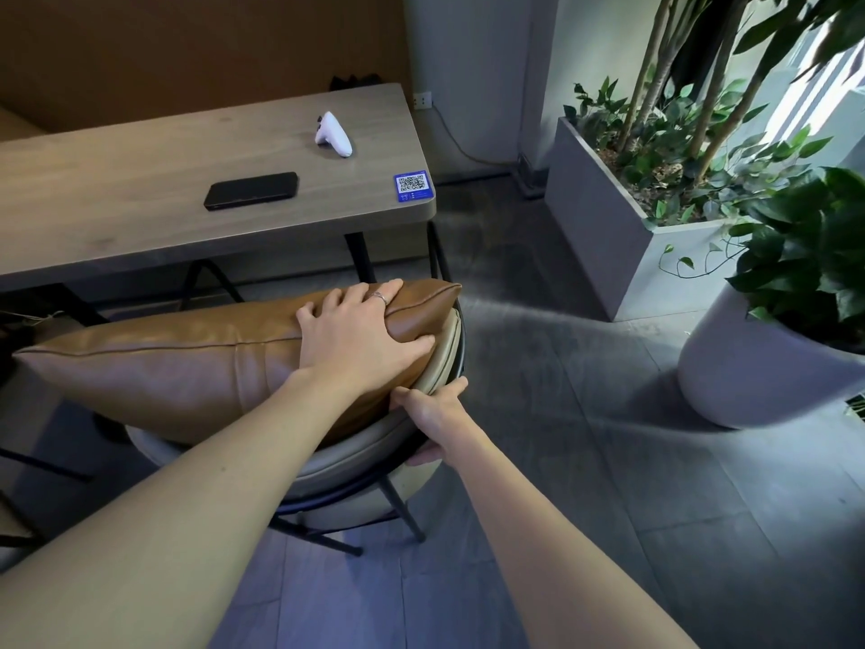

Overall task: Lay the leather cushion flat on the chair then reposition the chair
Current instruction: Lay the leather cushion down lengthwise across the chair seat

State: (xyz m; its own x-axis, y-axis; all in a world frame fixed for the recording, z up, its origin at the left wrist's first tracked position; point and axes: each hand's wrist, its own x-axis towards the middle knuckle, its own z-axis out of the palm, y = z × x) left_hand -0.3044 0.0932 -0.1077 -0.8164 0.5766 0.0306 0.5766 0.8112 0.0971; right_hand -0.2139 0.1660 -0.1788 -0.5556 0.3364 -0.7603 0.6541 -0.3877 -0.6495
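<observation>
A brown leather cushion [187,363] lies across a beige padded chair [355,466] with thin black metal legs, just in front of a wooden table. My left hand [360,334] grips the cushion's right end, fingers over the top and thumb on the near face. My right hand [433,407] holds the chair's curved padded back edge at its right side, fingers wrapped under the rim. The cushion overhangs the chair to the left and hides most of the seat.
The wooden table [117,203] carries a black phone [251,190], a white controller [333,134] and a blue QR sticker [412,185]. A grey rectangular planter [604,227] and a round white plant pot [758,372] stand to the right on the tiled floor.
</observation>
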